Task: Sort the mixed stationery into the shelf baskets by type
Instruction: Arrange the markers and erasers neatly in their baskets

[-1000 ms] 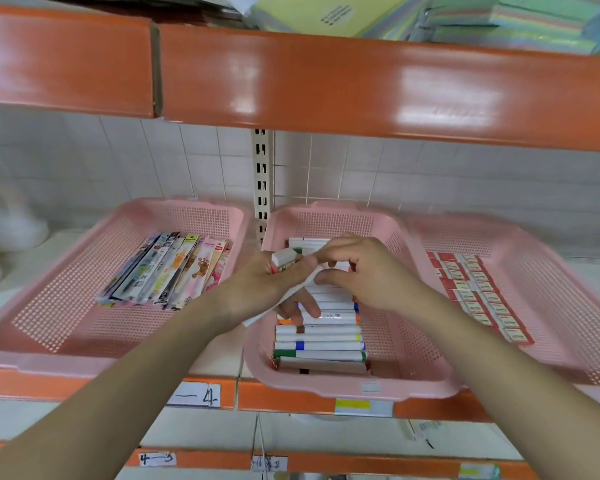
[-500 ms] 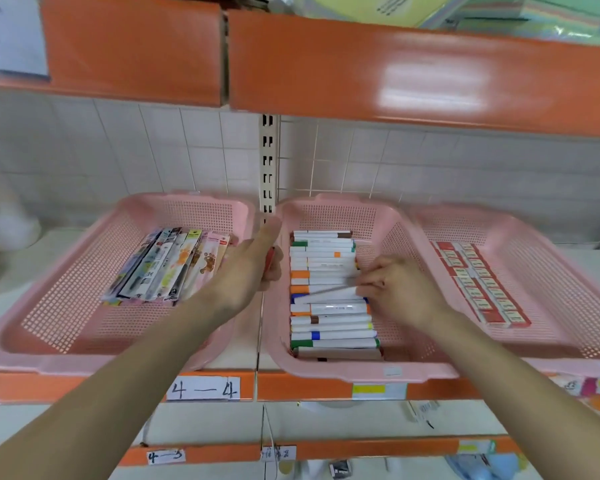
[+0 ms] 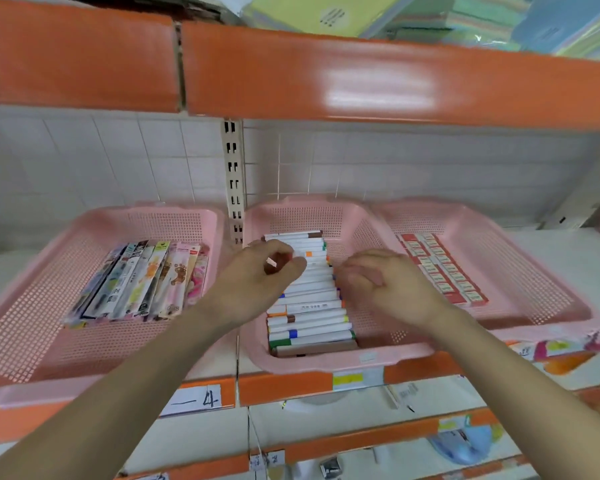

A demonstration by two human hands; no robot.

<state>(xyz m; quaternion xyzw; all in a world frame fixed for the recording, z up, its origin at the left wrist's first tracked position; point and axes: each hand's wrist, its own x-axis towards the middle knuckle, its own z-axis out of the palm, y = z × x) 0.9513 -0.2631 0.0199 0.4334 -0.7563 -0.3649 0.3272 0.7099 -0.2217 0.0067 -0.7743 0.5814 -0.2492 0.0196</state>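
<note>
White tiled wall [image 3: 430, 168] behind orange-edged shelving [image 3: 395, 77] (glossy, with glare), a slotted cream upright [image 3: 234, 181] between bays

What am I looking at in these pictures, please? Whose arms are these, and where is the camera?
No machine here: a person works with two bare hands. The camera sits on the person's head and looks down. Three pink baskets stand on a shelf with an orange edge. The left basket holds packaged pens, the middle basket a row of markers, the right basket small red and white boxes. The left hand pinches a small red and white item. The right hand is over the markers, fingers curled; whether it holds anything is unclear.
</note>
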